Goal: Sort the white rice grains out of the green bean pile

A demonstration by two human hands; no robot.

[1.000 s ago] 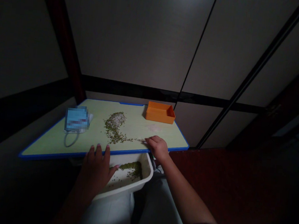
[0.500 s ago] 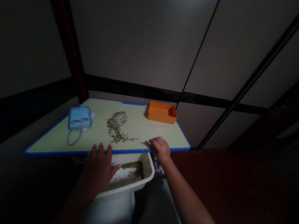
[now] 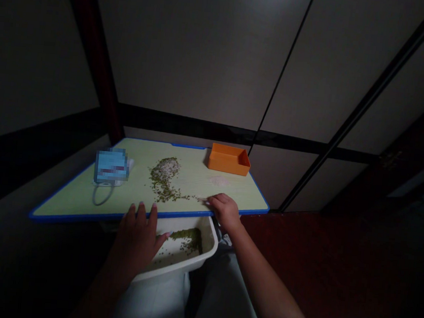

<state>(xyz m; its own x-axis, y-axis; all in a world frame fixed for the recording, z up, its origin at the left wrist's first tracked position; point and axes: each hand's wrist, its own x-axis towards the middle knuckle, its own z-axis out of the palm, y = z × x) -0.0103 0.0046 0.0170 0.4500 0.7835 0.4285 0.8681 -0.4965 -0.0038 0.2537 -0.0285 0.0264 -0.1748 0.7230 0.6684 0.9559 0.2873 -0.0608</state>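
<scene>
Head view: we see right grip [image 3: 224, 211] pinching thin pale tool [image 3: 204, 200], near side of orange box [image 3: 228, 166]. Left of box: green grains [image 3: 166, 193] on table [image 3: 195, 177], left grip [image 3: 137, 236] loosely spread. We judge tool light, stiff, best held at rear end.

Thin implement [image 3: 203, 200] — mostly hidden in the right hand [image 3: 225, 211], too small for identification

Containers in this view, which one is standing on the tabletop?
The orange box, at the far right corner of the tabletop; the white tub sits lower, by the near edge, beside the left hand.
</scene>
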